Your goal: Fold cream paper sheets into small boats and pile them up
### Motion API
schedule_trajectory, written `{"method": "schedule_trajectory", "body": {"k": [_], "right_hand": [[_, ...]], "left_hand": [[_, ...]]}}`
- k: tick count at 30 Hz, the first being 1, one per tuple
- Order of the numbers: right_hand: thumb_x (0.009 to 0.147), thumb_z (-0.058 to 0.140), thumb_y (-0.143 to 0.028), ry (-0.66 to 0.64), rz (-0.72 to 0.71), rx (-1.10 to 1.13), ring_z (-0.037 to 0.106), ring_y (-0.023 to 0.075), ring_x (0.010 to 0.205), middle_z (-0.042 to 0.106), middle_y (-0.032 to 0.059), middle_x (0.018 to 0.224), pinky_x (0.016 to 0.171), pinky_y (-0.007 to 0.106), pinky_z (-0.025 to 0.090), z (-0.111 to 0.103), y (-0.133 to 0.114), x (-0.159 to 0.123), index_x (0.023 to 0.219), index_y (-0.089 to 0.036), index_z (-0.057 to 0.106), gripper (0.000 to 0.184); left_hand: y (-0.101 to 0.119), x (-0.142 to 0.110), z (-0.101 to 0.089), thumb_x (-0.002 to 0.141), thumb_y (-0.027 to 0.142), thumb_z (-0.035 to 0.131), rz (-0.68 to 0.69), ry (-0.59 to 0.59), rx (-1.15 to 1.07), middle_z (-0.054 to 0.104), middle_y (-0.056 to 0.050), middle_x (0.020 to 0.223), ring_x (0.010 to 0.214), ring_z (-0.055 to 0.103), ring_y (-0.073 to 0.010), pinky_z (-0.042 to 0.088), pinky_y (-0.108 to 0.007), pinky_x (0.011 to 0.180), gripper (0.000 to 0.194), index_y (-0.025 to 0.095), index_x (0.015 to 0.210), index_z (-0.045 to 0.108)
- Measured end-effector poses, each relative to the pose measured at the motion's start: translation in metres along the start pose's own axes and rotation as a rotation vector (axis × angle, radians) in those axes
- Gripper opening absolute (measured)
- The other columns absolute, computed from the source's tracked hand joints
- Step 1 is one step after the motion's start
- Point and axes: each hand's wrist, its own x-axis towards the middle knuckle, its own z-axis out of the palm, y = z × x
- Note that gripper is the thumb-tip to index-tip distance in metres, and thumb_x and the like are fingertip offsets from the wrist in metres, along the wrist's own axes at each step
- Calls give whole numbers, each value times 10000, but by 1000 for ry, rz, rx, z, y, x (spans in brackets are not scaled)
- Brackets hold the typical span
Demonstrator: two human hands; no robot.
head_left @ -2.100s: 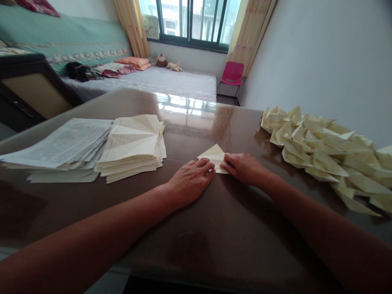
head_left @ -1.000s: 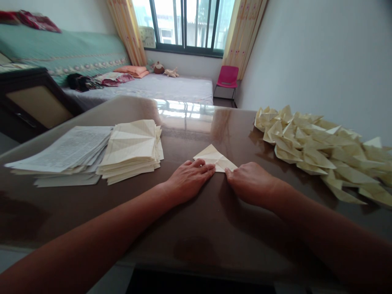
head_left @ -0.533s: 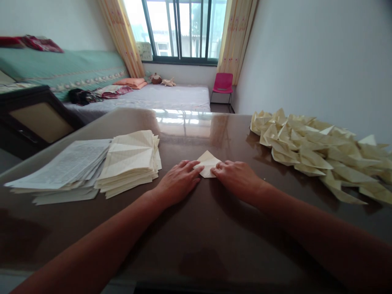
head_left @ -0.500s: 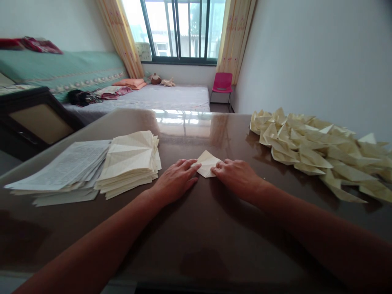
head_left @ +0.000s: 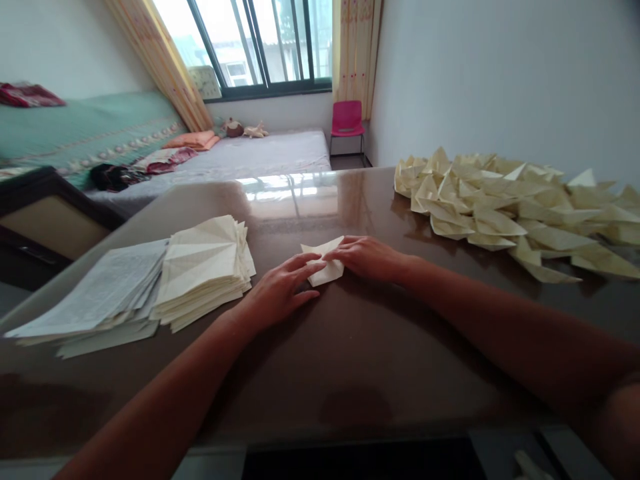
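Note:
A small piece of folded cream paper (head_left: 329, 272) lies on the brown tabletop between my hands. My left hand (head_left: 283, 288) rests at its left side, fingers stretched over the paper's edge and thumb apart on the table. From the right, my right hand (head_left: 369, 257) has its fingers closed on the paper's upper right part, the fingertips reaching toward the middle. Those fingers hide part of the folds. To the left sits a stack of creased cream sheets (head_left: 200, 257), with a stack of printed sheets (head_left: 100, 290) beside it.
A large heap of folded cream paper pieces (head_left: 500, 200) covers the right rear of the glossy table (head_left: 320, 373). Past the table's far edge are a bed (head_left: 285, 150), a pink chair (head_left: 347, 120) and a window. A dark cabinet (head_left: 50, 220) stands at the left.
The camera view has turned to the right and tilted. My right hand has moved across the paper toward its middle, and the paper's outline has changed from a pointed top to a slanted one.

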Motion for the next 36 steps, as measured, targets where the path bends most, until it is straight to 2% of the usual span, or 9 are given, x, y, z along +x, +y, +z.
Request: {"method": "schedule_trajectory", "body": {"k": [6, 9, 11, 17, 22, 27, 31, 34, 36], "right_hand": [[884, 461, -126, 28, -51, 181, 597, 176, 1069, 643, 72, 1196, 917, 296, 442, 2, 3, 0, 1236, -204, 577, 379], [880, 477, -130, -17, -79, 240, 611, 167, 1022, 654, 65, 1156, 891, 286, 452, 1, 0, 1, 1234, -213, 575, 376], [878, 487, -131, -34, -99, 272, 611, 166, 1000, 660, 70, 1126, 887, 285, 452, 0, -1, 2, 1198, -198, 599, 345], [871, 517, -153, -24, -124, 340, 603, 164, 956, 668, 84, 1051, 870, 277, 451, 1, 4, 3, 1066, -150, 646, 234], [860, 523, -137, -39, -143, 365, 597, 159, 950, 663, 70, 1024, 883, 278, 437, 2, 6, 3, 999, -165, 663, 200], [840, 540, -117, -82, -130, 365, 592, 150, 879, 657, 59, 948, 827, 260, 435, -3, 5, 3, 941, -163, 681, 179], [830, 547, -118, -171, -116, 356, 576, 119, 744, 641, 35, 858, 729, 227, 424, -11, 9, 2, 885, -159, 697, 164], [804, 571, -132, -222, -108, 345, 559, 105, 697, 632, 21, 837, 684, 212, 408, -16, 12, 0, 874, -168, 700, 151], [781, 592, -142, -243, -105, 337, 552, 103, 693, 628, 18, 839, 676, 209, 402, -18, 13, -1, 869, -169, 697, 140]], "left_hand": [[9, -1, -2, 914, 215, 468, 119, 27, 109, 607, -57, 1215, 1058, 553, -184, 484, -323, 912, 324, 233, 1217, 582], [20, -3, -5, 924, 244, 466, 160, 21, 242, 685, -28, 1001, 902, 546, -175, 496, -285, 753, 251, 261, 1087, 657], [27, -4, -6, 923, 271, 474, 168, 3, 292, 690, -20, 938, 874, 536, -179, 487, -281, 711, 236, 273, 1060, 666], [32, 0, 7, 912, 308, 475, 123, 6, 311, 649, -39, 1107, 1024, 512, -225, 482, -342, 826, 336, 237, 1223, 581], [31, 8, 15, 921, 307, 441, 36, -59, 270, 617, -17, 1150, 1002, 521, -213, 491, -319, 757, 346, 303, 1244, 565], [32, 11, 17, 916, 305, 460, -21, -65, 193, 612, -14, 1118, 969, 525, -193, 476, -294, 744, 350, 354, 1246, 566], [28, 13, 18, 929, 343, 446, -81, -45, 59, 629, -2, 1061, 943, 546, -171, 460, -283, 793, 299, 341, 1170, 623], [23, 15, 19, 924, 365, 454, -139, -25, -68, 635, 3, 1048, 934, 567, -156, 442, -265, 830, 262, 281, 1002, 690], [21, 16, 19, 916, 380, 462, -198, -25, -129, 637, 5, 1024, 896, 579, -145, 440, -241, 778, 274, 246, 890, 699]]}}
